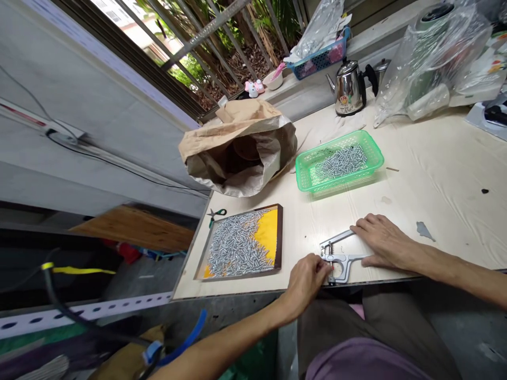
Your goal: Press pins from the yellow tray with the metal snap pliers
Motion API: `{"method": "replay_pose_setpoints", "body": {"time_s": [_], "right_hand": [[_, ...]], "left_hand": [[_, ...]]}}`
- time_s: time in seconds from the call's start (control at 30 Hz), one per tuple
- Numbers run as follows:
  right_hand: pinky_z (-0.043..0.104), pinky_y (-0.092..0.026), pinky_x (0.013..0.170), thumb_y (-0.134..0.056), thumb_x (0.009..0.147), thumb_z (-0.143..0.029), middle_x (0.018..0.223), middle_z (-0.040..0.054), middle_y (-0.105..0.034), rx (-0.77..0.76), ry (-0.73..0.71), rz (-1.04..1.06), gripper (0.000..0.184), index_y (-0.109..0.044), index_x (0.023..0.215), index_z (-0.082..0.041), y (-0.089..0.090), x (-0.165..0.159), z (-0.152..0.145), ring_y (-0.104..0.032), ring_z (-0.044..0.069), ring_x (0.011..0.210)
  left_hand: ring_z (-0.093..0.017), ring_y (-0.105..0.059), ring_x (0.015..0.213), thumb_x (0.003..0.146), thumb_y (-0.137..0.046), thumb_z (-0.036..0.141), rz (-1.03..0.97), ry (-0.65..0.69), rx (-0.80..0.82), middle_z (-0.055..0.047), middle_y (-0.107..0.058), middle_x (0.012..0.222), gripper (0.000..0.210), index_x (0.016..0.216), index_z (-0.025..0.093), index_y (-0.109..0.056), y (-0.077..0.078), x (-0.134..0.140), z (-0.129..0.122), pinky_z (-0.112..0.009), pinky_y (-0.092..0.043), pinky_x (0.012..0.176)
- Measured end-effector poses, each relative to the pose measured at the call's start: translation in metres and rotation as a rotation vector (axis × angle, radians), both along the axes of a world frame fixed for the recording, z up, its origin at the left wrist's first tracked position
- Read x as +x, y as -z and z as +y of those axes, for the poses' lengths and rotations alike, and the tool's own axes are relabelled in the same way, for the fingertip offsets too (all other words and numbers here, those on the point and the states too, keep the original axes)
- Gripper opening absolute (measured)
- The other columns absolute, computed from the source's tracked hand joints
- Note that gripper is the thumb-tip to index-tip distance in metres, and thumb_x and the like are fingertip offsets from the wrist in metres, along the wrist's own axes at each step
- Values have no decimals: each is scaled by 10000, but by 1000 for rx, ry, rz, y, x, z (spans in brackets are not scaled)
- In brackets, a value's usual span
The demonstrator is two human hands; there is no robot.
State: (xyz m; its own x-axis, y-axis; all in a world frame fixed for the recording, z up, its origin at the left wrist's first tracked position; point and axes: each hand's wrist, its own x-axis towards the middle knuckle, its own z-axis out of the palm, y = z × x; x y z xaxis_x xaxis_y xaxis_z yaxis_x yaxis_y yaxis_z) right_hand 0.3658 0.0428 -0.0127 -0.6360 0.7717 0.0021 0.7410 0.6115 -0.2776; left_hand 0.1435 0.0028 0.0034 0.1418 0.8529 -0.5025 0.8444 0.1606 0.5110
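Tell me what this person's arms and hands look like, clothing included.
Both the left hand and right hand are ungloved, with no ring, watch or bracelet visible. The forearms are bare, no sleeves in view. Below show a purple garment and dark grey-brown trousers.

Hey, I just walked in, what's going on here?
A person's right hand grips a grey metal squeeze tool by its handles at the edge of the table. The left hand has its fingertips at the tool's other end; whether they pinch anything is unclear. Small silvery metal pieces cover most of the shallow tray, and more lie in the green basket.
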Motion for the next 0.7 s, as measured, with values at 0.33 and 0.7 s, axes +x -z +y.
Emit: {"method": "replay_pose_setpoints", "body": {"time_s": [0.33,0.7], "right_hand": [[386,-469,818,-845,551,-321,1065,138,-587,-75,58,-15,679,-560,1124,-95,-9,5,-6,-512,288,972],[294,-426,679,-520,891,-175,819,55,-595,-49,72,77,115,-603,812,-164,5,8,-2,-530,188,808]], "left_hand": [[-293,-504,1072,743,-719,377,43,630,568,-160,-522,1232,728,1327,116,-371,27,43,31,-453,-460,912],[-205,-515,801,924,-483,339,-10,528,632,-49,-604,819,216,951,166,-610,37,52,41,-356,-480,715]]}}
